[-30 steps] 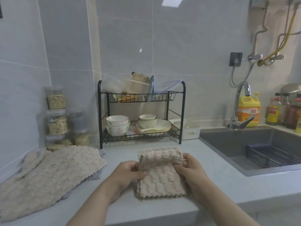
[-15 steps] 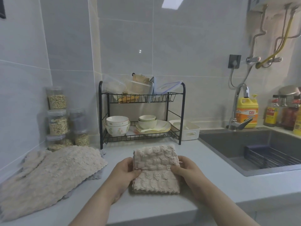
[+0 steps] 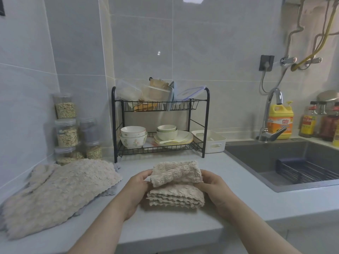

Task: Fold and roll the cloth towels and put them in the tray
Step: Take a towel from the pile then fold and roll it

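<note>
the grey countertop [image 3: 165, 226] fills the lower part of the view, and the dark sink [image 3: 256, 156] is set in it on the right, cut off by the right edge. on the left of the counter lies a wide heap of beige towels [image 3: 60, 193], spread flat and not folded. its left end goes out of the view, and i cannot tell how many pieces it has. an edge of grey cloth shows from under it.

a black wire rack [image 3: 159, 105] stands at the wall with bowls and plates on its lower shelf. just beside its right leg, and partly behind it, is the white tray [image 3: 214, 143]. what lies inside the tray is too pale to make out.

the towel [image 3: 176, 187] of the task is on the counter near the front edge, between the two hands. it is beige and fluffy with wavy edges. the far part is turned into a thick roll, raised a little, and the near part lies flat in several layers.

the left hand [image 3: 136, 187] grips the left end of the roll with the thumb on top. the right hand [image 3: 214, 186] has its fingers curled on the right end. most fingertips of both hands are hidden by the cloth, and both forearms are cut by the bottom edge.
</note>
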`<state>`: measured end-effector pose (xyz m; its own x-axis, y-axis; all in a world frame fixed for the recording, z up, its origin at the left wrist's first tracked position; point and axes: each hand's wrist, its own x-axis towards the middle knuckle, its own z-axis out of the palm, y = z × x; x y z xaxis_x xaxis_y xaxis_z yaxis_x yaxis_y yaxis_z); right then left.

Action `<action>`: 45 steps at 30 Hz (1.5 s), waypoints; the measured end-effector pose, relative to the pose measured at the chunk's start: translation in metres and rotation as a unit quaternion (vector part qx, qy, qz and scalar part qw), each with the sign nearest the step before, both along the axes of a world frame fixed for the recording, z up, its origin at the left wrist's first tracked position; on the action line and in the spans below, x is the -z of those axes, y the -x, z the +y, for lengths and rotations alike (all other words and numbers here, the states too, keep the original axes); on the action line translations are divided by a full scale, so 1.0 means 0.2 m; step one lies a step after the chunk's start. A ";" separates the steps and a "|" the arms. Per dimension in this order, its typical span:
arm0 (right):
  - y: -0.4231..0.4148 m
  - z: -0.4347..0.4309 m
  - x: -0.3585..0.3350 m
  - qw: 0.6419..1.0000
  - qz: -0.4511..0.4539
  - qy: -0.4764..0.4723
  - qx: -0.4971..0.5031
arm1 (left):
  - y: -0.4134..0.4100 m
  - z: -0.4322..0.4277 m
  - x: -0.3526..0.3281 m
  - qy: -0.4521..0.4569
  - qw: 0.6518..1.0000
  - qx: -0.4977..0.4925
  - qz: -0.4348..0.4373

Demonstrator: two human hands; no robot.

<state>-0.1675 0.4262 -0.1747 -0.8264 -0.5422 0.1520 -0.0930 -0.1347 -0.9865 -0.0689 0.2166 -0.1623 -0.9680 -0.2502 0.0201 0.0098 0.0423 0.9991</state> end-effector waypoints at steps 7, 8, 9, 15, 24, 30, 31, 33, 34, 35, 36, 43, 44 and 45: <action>0.01 0.01 0.01 0.999 -0.039 0.026 0.000 | 0.00 -0.01 0.01 -0.015 1.000 0.001 0.006; 0.02 0.01 0.01 0.999 -0.040 0.030 -0.003 | 0.00 -0.01 0.01 -0.011 1.000 0.016 0.008; 0.02 0.01 0.01 0.999 -0.039 0.032 -0.006 | 0.00 -0.01 0.01 -0.005 1.000 0.028 0.012; 0.01 -0.02 0.02 1.000 -0.001 -0.021 -0.018 | -0.01 0.02 0.01 0.009 0.999 0.035 -0.003; 0.00 0.01 0.00 0.998 -0.022 0.050 -0.026 | 0.01 0.00 0.01 -0.027 1.000 -0.006 -0.010; 0.03 0.00 0.00 0.997 -0.070 0.022 -0.010 | 0.01 0.01 0.01 -0.037 0.999 -0.031 -0.008; 0.03 0.00 0.00 0.996 -0.088 0.018 -0.018 | 0.01 0.00 0.01 -0.043 0.998 -0.034 -0.006; 0.02 -0.01 0.00 0.990 -0.137 0.016 -0.035 | 0.00 0.01 0.01 -0.058 0.998 -0.023 -0.005; 0.02 -0.02 0.01 0.989 -0.143 0.008 -0.028 | -0.01 0.01 0.01 -0.054 0.998 -0.018 -0.007; 0.03 -0.02 0.03 0.992 -0.122 -0.003 -0.030 | -0.01 0.01 0.02 -0.037 0.999 -0.014 -0.007; 0.02 -0.02 0.03 0.997 -0.077 -0.022 -0.022 | -0.01 0.02 0.02 -0.010 1.000 -0.018 0.000; -0.01 0.00 0.02 0.985 0.080 -0.146 0.051 | -0.01 0.00 0.06 0.032 0.998 -0.051 0.024; -0.02 0.00 0.01 0.983 0.080 -0.157 0.046 | -0.01 0.00 0.06 0.019 0.998 -0.053 0.027; -0.03 0.00 0.01 0.981 0.089 -0.164 0.047 | -0.01 -0.01 0.06 0.013 0.998 -0.058 0.027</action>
